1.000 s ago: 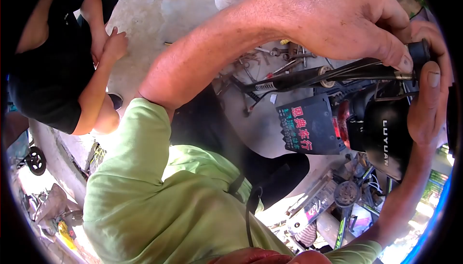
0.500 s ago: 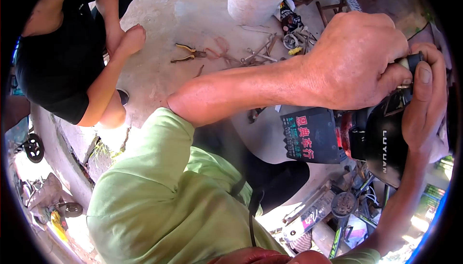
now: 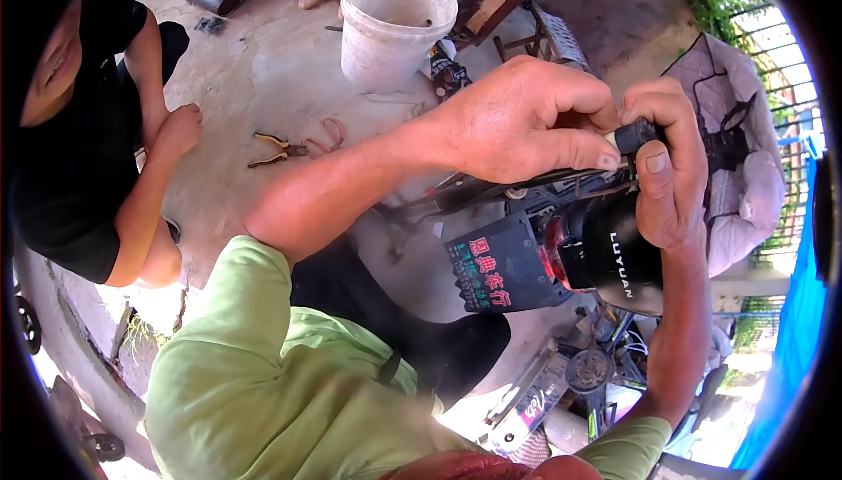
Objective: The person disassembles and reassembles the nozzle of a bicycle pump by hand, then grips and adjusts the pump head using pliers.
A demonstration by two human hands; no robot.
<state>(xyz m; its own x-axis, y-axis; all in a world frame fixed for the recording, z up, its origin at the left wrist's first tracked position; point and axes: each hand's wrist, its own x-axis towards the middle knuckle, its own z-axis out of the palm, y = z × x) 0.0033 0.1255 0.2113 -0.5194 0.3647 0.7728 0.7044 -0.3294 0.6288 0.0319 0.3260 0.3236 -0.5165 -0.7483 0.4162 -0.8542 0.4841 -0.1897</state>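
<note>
My right hand (image 3: pixel 671 164) grips a short black cylindrical part (image 3: pixel 633 136) with a pale end between thumb and curled fingers. From the left, my left hand (image 3: pixel 535 125) pinches at the pale end with thumb and bent fingers; the exact contact is partly hidden. What the part is I cannot make out. Both hands are above the rear of a black vehicle (image 3: pixel 605 252) lettered LUYUAN. It has a red light (image 3: pixel 554 250) and a dark mud flap (image 3: pixel 491 265) with red and green characters.
A person in black (image 3: pixel 79 146) crouches at the left. Yellow-handled pliers (image 3: pixel 279 150) and a red wire lie on the concrete floor. A white bucket (image 3: pixel 390 32) stands at the back. Scattered parts (image 3: pixel 588 370) lie lower right, near a quilted grey cover (image 3: pixel 750 155).
The view has shifted, so the hands and vehicle appear farther left and the fence comes into sight. My left hand has turned and its fist has loosened into a pinch.
</note>
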